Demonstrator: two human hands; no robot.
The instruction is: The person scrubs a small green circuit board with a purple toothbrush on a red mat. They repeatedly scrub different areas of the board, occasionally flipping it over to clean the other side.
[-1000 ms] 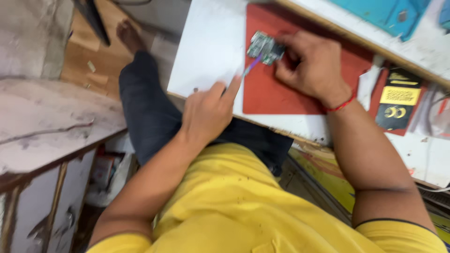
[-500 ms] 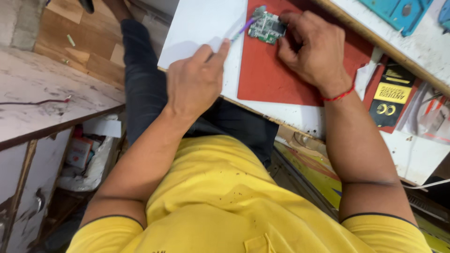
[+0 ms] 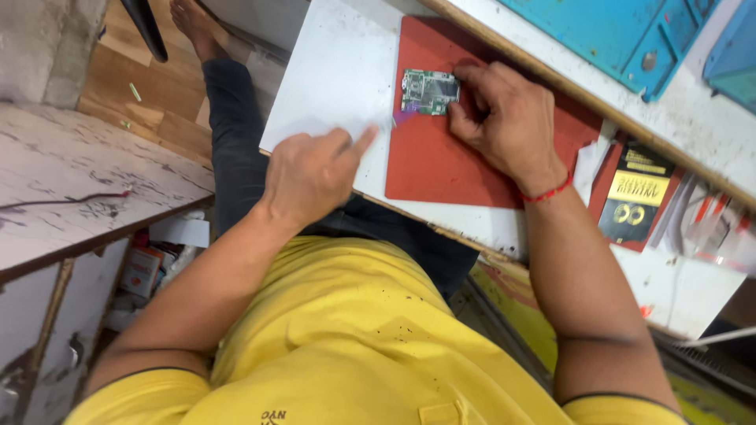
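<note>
Since half a second ago the left hand has drawn back from the circuit board, so its fingertip now sits short of the red mat rather than at the board's corner, and a small purple tool tip shows just below the board's near-left corner. That left hand rests on the white tabletop just left of the red mat, its index finger stretched out toward the mat and the other fingers curled under; whether it pinches the handle of the purple tool I cannot tell. On the upper part of the red mat lies the green circuit board, flat, with its metal shields facing up. Over the mat's right half the right hand is bent, fingertips and thumb pressed against the board's right edge and pinning it to the mat. A red thread band circles the right wrist, just off the mat's right edge. Right of the mat, on the same tabletop, lies a black and yellow packet on a dark red card. Beyond the mat, past a wooden strip, sits a blue work mat with moulded compartments. Nearer than the red mat, the person's yellow shirt fills the lower view.
</note>
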